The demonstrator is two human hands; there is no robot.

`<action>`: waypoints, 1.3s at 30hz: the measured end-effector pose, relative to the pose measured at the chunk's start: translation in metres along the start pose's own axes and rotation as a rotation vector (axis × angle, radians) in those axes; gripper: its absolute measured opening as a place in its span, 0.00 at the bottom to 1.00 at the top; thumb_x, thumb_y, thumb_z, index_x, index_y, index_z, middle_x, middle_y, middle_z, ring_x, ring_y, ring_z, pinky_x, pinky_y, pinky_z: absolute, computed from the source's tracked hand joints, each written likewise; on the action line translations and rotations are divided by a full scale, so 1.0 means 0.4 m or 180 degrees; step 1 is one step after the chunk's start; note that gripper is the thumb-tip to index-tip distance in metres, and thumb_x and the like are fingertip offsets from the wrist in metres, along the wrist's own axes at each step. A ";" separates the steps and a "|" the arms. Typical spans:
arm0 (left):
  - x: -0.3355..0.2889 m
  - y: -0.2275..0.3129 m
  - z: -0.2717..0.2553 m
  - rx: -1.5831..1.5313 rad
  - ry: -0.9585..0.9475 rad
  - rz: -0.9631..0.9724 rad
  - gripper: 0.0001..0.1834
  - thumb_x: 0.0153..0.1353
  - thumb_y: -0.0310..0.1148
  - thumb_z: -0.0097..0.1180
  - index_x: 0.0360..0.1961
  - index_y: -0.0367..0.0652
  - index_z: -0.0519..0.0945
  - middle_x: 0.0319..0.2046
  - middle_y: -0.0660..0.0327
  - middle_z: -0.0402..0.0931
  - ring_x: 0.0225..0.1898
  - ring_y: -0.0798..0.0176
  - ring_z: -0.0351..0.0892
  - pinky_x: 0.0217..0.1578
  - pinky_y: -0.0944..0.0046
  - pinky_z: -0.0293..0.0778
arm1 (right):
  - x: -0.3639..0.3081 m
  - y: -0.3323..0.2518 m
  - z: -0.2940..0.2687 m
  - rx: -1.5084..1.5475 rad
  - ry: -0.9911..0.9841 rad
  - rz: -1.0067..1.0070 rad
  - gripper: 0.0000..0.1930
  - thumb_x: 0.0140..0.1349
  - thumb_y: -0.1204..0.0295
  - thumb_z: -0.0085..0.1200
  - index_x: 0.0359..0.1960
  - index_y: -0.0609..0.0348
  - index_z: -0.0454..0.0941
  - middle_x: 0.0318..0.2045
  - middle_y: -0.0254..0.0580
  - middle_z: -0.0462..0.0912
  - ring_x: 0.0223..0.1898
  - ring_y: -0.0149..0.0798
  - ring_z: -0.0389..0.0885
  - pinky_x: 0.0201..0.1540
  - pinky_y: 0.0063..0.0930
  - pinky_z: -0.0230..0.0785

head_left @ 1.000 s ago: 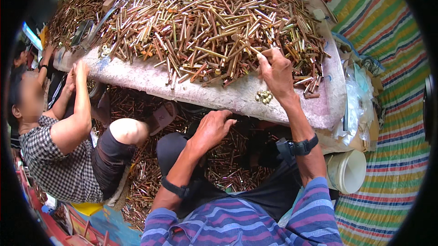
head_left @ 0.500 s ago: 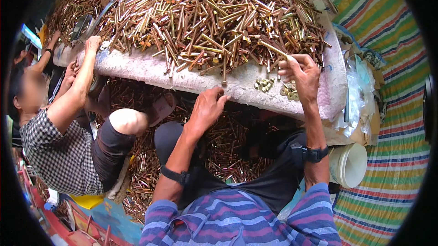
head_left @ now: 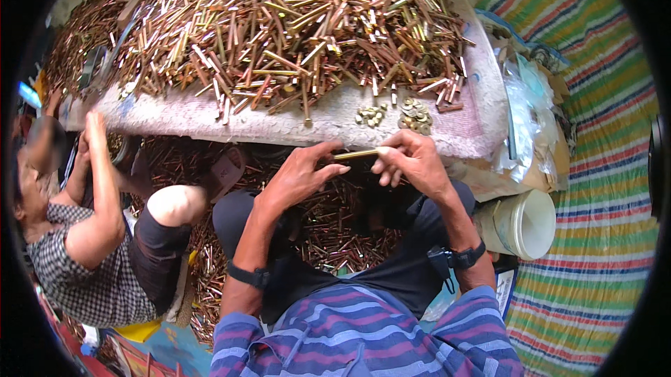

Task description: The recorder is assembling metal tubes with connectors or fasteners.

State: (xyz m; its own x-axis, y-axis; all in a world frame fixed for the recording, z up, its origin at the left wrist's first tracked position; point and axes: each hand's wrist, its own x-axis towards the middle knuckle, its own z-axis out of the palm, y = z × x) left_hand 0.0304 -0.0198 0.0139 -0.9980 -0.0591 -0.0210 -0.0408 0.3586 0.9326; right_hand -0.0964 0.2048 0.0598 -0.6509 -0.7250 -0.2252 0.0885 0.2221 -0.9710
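Note:
A long, thin gold-coloured metal bolt (head_left: 358,154) is held level in front of me, just off the table's near edge. My right hand (head_left: 414,161) pinches its right end between thumb and fingers. Around the left end curl the thumb and forefinger of my left hand (head_left: 300,173); whether a small part sits in those fingers too is hidden. Just beyond my hands, on the padded tabletop (head_left: 328,129), lie a little heap of gold-coloured nuts (head_left: 371,115) and a heap of round washers (head_left: 415,117). Behind them spreads a large pile of similar bolts (head_left: 279,34).
Many more bolts (head_left: 335,237) cover the floor between my knees. A white bucket (head_left: 521,226) stands at my right, below clear plastic bags (head_left: 518,132). Striped sheeting (head_left: 601,188) lies along the right. A co-worker in a checked shirt (head_left: 87,272) sits close at my left.
My right hand has come down and left from the pile with a bolt, bringing it to my left hand. The co-worker's raised arm has shifted, and my view has moved slightly.

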 end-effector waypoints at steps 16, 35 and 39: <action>0.004 0.015 0.001 0.0029 0.0226 -0.0256 0.12 0.69 0.32 0.56 0.39 0.31 0.80 0.17 0.54 0.66 0.19 0.65 0.62 0.25 0.58 0.67 | 0.188 0.098 -0.265 -0.2870 0.1215 -0.0767 0.19 0.63 0.62 0.60 0.50 0.62 0.83 0.32 0.52 0.87 0.33 0.46 0.87 0.40 0.37 0.78; 0.003 -0.002 0.000 -0.0266 0.0423 -0.0429 0.12 0.71 0.34 0.55 0.37 0.33 0.81 0.18 0.70 0.68 0.18 0.77 0.65 0.19 0.69 0.63 | 0.127 0.003 -0.097 -0.0584 0.0839 -0.0250 0.11 0.70 0.68 0.56 0.42 0.67 0.82 0.31 0.42 0.88 0.26 0.28 0.86 0.23 0.21 0.74; 0.010 -0.009 0.001 -0.0298 0.0357 -0.0482 0.12 0.71 0.34 0.55 0.37 0.34 0.81 0.18 0.70 0.69 0.17 0.77 0.65 0.18 0.70 0.63 | 0.113 0.012 -0.032 0.0042 0.0374 -0.0335 0.12 0.69 0.71 0.58 0.46 0.69 0.82 0.32 0.44 0.88 0.27 0.28 0.86 0.21 0.18 0.75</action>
State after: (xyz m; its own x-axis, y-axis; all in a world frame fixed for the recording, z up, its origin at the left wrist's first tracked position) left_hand 0.0267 -0.0208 0.0104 -0.9691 -0.2110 -0.1279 -0.1800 0.2499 0.9514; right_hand -0.1351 0.1816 0.0460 -0.7407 -0.6624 -0.1119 0.0245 0.1398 -0.9899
